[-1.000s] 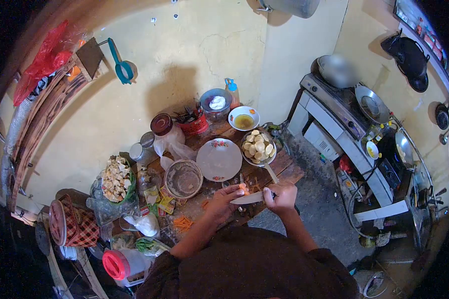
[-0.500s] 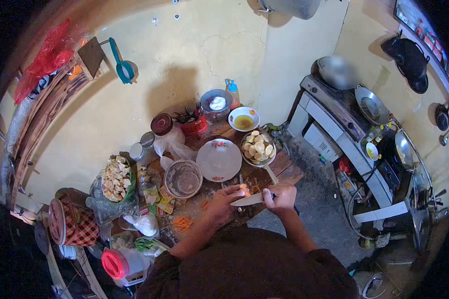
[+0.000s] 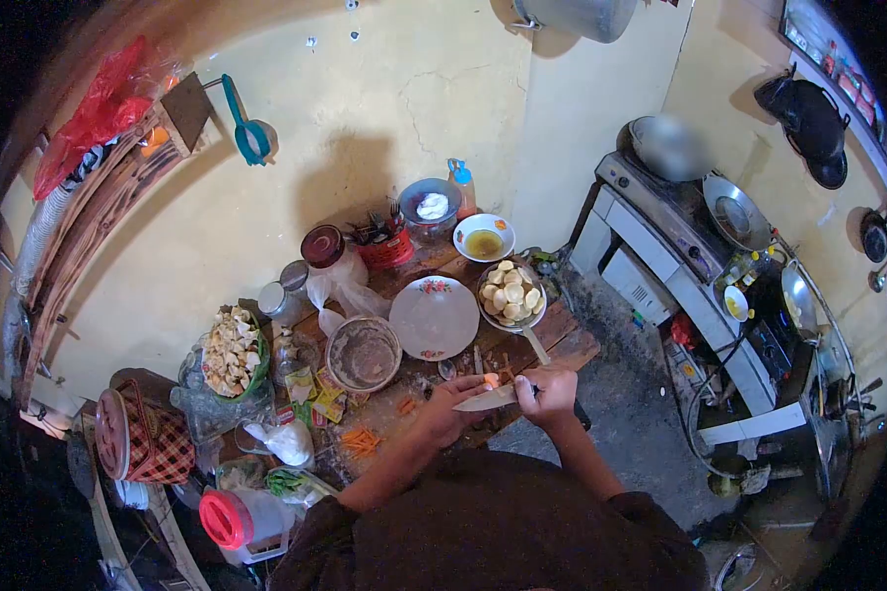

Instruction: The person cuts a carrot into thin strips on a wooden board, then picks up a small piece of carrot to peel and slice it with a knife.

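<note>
My left hand point(image 3: 443, 410) is closed around a piece of orange carrot point(image 3: 492, 380), whose end shows at the fingertips. In my right hand point(image 3: 550, 394) is the handle of a knife point(image 3: 487, 399), its broad blade pointing left, just under the carrot and against or very near my left fingers. Cut carrot strips point(image 3: 362, 440) lie on the wooden table to the left of my hands. Beyond my hands are a white flowered plate point(image 3: 434, 330) and a long-handled strainer or pan holding pale round slices point(image 3: 511, 294).
A dusty basin point(image 3: 365, 357) and seasoning packets point(image 3: 327, 396) lie left of the plate. A bowl of yellow liquid point(image 3: 483, 239) stands behind. Farther left is a green container of pale chunks point(image 3: 234, 355). To the right is a stove point(image 3: 660, 212) with pans.
The knife blade has turned slightly and its tip sits a little lower. Less of the carrot shows above my left fingers. Both hands have shifted only slightly.
</note>
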### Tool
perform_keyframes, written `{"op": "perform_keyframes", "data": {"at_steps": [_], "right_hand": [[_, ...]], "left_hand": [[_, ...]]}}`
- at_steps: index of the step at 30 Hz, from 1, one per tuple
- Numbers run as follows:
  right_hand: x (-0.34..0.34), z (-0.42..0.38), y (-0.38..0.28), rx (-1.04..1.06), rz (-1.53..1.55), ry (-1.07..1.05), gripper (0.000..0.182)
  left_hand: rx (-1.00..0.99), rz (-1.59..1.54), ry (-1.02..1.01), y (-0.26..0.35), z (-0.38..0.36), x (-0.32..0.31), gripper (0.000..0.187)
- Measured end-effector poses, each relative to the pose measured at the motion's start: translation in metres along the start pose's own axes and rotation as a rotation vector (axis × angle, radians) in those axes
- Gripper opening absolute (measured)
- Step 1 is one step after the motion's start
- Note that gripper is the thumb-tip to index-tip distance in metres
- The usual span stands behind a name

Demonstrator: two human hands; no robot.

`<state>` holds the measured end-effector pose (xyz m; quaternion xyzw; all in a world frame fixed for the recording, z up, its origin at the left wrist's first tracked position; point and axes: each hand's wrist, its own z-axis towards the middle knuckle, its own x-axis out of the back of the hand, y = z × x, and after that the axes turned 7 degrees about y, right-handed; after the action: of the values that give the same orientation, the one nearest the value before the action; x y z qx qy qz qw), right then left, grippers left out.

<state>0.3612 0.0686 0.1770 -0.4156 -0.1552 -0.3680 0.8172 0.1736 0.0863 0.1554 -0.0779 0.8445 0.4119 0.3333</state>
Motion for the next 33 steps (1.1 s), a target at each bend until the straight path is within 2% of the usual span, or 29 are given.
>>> {"op": "perform_keyframes", "data": {"at_steps": [4,6,10,12,16,18,19,21,22,24,25,27,28,30,33], "right_hand": [[-0.002,-0.002,0.011,0.011,-0.033,0.009,0.022],[-0.006,-0.004,0.008,-0.074,0.014,0.0,0.023],[-0.006,0.001,0.006,-0.047,0.069,0.001,0.025],[-0.005,-0.001,0.008,-0.124,0.057,-0.048,0.026],[-0.015,-0.004,0.006,-0.078,0.042,-0.039,0.026],[-0.018,0.0,0.004,-0.017,0.066,-0.011,0.026],[-0.02,-0.001,0.007,-0.013,0.068,-0.009,0.026],[-0.023,-0.006,0.016,-0.048,0.006,-0.025,0.026],[-0.025,-0.005,0.014,-0.046,0.007,-0.026,0.026],[-0.029,-0.005,0.009,-0.039,0.024,0.006,0.028],[-0.028,-0.003,0.007,-0.04,0.025,0.001,0.028],[-0.023,0.003,0.005,-0.075,-0.055,-0.038,0.028],[-0.025,0.001,0.008,-0.072,-0.054,-0.035,0.028],[-0.029,-0.004,0.017,-0.326,-0.24,-0.041,0.033],[-0.022,-0.003,0.022,-0.419,-0.304,-0.099,0.032]], "left_hand": [[0.056,-0.084,0.024,0.001,-0.001,-0.004,0.025],[0.076,-0.158,-0.026,-0.003,-0.003,-0.004,0.027],[0.056,-0.153,0.014,-0.005,-0.002,-0.003,0.028],[0.034,-0.051,0.076,0.0,-0.007,-0.006,0.029],[0.032,-0.097,0.045,-0.019,0.004,0.007,0.028],[-0.117,0.119,0.007,-0.025,0.009,0.01,0.029],[-0.121,0.121,0.007,-0.021,0.008,0.009,0.029],[0.024,-0.03,0.113,-0.011,0.0,0.001,0.026],[0.022,-0.031,0.114,-0.002,-0.007,-0.01,0.026],[-0.15,0.684,0.104,0.011,-0.02,-0.032,0.024],[-0.148,0.681,0.105,0.006,-0.018,-0.029,0.024],[0.049,0.077,0.086,-0.006,-0.009,-0.019,0.025],[0.045,0.078,0.085,-0.007,-0.007,-0.016,0.025],[0.046,0.04,0.124,-0.005,-0.006,-0.011,0.028],[-0.028,-0.033,0.177,0.005,-0.009,-0.009,0.031]]}}
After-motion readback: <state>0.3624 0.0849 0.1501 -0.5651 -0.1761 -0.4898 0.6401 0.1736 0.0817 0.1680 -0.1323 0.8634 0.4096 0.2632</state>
